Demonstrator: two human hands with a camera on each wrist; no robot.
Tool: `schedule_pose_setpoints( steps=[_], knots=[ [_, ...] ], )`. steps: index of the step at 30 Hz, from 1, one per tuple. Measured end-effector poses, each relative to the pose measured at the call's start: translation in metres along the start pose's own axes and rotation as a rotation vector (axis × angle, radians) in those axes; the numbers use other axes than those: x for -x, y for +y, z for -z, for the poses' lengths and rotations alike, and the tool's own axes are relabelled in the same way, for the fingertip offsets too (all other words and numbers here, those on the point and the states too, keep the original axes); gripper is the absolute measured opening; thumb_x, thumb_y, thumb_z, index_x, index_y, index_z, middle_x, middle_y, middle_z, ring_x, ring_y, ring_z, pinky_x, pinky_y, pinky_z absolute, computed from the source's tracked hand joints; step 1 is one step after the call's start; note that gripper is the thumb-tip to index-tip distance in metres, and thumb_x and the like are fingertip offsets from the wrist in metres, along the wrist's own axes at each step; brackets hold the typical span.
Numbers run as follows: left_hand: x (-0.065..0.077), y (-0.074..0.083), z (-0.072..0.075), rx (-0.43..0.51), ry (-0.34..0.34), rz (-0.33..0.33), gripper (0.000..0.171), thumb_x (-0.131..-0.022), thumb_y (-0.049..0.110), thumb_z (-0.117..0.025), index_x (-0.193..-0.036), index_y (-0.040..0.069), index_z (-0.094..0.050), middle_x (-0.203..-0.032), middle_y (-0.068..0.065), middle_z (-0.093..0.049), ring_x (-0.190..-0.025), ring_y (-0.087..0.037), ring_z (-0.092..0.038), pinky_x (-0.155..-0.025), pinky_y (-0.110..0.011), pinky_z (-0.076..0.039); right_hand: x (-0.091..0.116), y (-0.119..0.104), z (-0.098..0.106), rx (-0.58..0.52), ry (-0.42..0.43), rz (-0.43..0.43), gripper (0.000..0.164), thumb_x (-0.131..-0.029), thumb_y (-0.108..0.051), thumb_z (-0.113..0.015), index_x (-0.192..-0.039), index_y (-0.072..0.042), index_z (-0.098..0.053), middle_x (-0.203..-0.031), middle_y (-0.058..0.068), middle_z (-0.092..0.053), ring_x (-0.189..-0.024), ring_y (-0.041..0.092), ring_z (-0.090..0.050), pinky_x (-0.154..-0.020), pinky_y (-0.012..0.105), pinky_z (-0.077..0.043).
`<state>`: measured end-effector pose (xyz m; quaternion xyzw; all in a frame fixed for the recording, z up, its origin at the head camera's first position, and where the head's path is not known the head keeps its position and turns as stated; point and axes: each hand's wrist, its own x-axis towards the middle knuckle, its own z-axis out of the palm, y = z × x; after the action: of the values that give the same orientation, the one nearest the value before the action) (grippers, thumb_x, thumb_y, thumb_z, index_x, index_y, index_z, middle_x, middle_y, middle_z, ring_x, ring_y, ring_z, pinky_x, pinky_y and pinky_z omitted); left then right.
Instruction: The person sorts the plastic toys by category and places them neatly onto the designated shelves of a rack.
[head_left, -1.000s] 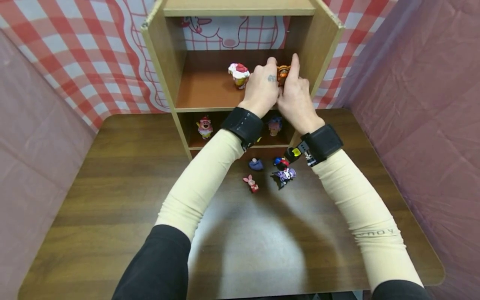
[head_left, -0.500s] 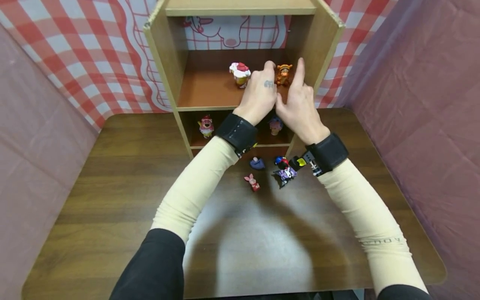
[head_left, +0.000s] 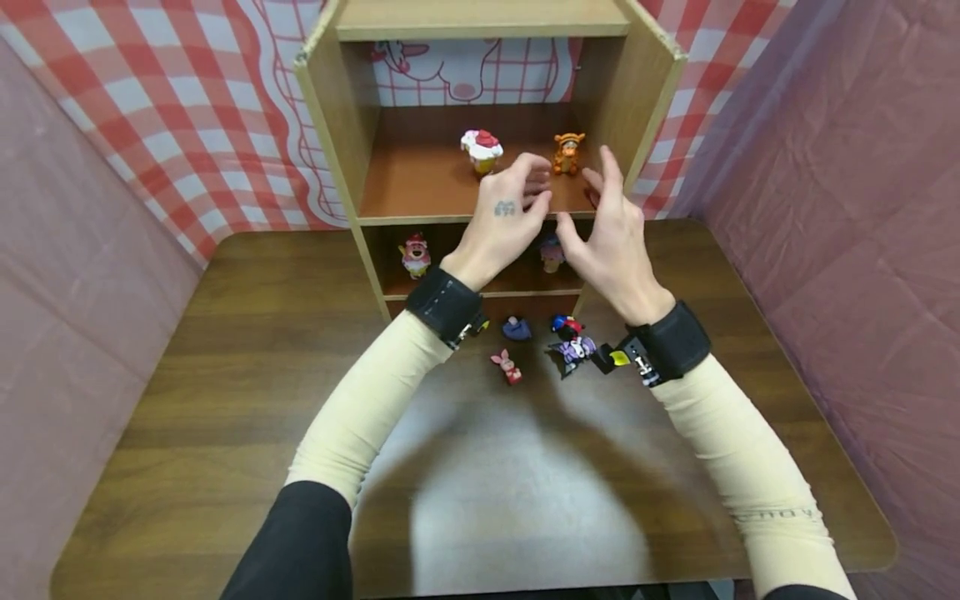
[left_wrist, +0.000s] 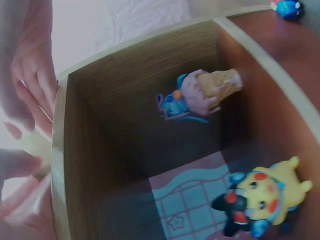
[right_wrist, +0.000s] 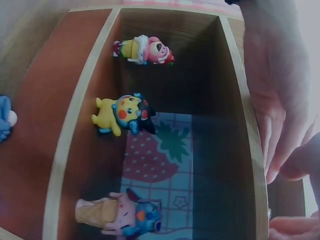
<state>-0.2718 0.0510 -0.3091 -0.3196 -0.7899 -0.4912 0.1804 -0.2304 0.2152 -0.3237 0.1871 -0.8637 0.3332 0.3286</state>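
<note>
Both hands (head_left: 504,212) (head_left: 617,240) farther back from the orange figure (head_left: 567,155), empty, fingers loosely parted.

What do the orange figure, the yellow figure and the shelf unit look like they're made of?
Orange figure: probably painted plastic, by its distinct colours; too small to judge finish.
Yellow figure: likely smooth plastic or vinyl, by its rounded form and sharp-edged colours.
Shelf unit: wood or wood-look board, fairly matt, by the streaky grain inside; possibly laminate.

Fingers (right_wrist: 287,130) lie beside a compartment (right_wrist: 220,160) holding a pink bear (right_wrist: 150,50), yellow figurine (right_wrist: 120,115) and blue-topped figurine (right_wrist: 122,215).
</note>
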Motion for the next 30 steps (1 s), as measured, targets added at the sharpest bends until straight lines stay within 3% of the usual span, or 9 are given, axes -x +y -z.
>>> schedule_pose_setpoints(
  steps=[6, 10, 14, 17, 22, 30],
  knots=[
    [0.027, -0.011, 0.000, 0.112, -0.011, -0.156, 0.022, -0.096, -0.001, -0.065, -0.117, -0.006, -0.065, -0.117, -0.018, -0.071, -0.110, -0.022, -0.071, -0.089, -0.020, -0.056, 0.022, 0.013, 0.002, -0.134, 0.098, 0.159, 0.061, -0.089, 0.007, -0.064, -0.146, 0.008, -0.042, -0.135, 0.021, -0.063, -0.122, 0.033, -0.064, -0.101, 0.040, -0.054],
    [0.042, -0.019, -0.006, 0.136, 0.002, -0.244, 0.015, -0.093, -0.004, -0.067, -0.109, -0.005, -0.069, -0.114, -0.018, -0.071, -0.106, -0.022, -0.070, -0.086, -0.020, -0.056, 0.040, 0.019, 0.002, -0.190, 0.134, 0.155, 0.051, -0.086, 0.012, -0.064, -0.136, 0.008, -0.053, -0.132, 0.018, -0.065, -0.118, 0.028, -0.064, -0.096, 0.031, -0.054],
    [0.047, -0.022, -0.015, 0.148, -0.012, -0.270, 0.012, -0.092, -0.005, -0.070, -0.104, -0.005, -0.070, -0.104, -0.017, -0.072, -0.095, -0.021, -0.071, -0.083, -0.020, -0.056, 0.055, 0.027, 0.003, -0.193, 0.130, 0.129, 0.044, -0.084, 0.012, -0.066, -0.128, 0.007, -0.061, -0.123, 0.019, -0.068, -0.100, 0.030, -0.065, -0.091, 0.026, -0.052],
    [0.051, -0.025, -0.023, 0.145, -0.042, -0.250, 0.012, -0.091, -0.004, -0.071, -0.103, -0.003, -0.070, -0.100, -0.015, -0.073, -0.091, -0.018, -0.071, -0.081, -0.020, -0.056, 0.062, 0.033, 0.001, -0.171, 0.107, 0.118, 0.043, -0.083, 0.011, -0.067, -0.125, 0.004, -0.064, -0.118, 0.018, -0.070, -0.092, 0.030, -0.064, -0.089, 0.027, -0.051],
    [0.058, -0.031, -0.037, 0.099, -0.115, -0.206, 0.011, -0.092, 0.000, -0.071, -0.103, -0.002, -0.071, -0.099, -0.012, -0.074, -0.091, -0.017, -0.069, -0.081, -0.027, -0.056, 0.072, 0.044, -0.002, -0.129, 0.036, 0.116, 0.035, -0.086, 0.007, -0.066, -0.121, 0.004, -0.066, -0.123, 0.016, -0.069, -0.102, 0.029, -0.066, -0.090, 0.026, -0.052],
    [0.075, -0.035, -0.055, -0.040, -0.354, 0.020, 0.022, -0.094, 0.015, -0.073, -0.112, 0.001, -0.074, -0.108, -0.009, -0.077, -0.101, -0.016, -0.073, -0.090, -0.024, -0.054, 0.089, 0.065, -0.006, -0.088, -0.108, 0.109, 0.028, -0.087, 0.004, -0.065, -0.116, 0.003, -0.068, -0.112, 0.017, -0.071, -0.099, 0.031, -0.067, -0.088, 0.033, -0.051]
  ],
)
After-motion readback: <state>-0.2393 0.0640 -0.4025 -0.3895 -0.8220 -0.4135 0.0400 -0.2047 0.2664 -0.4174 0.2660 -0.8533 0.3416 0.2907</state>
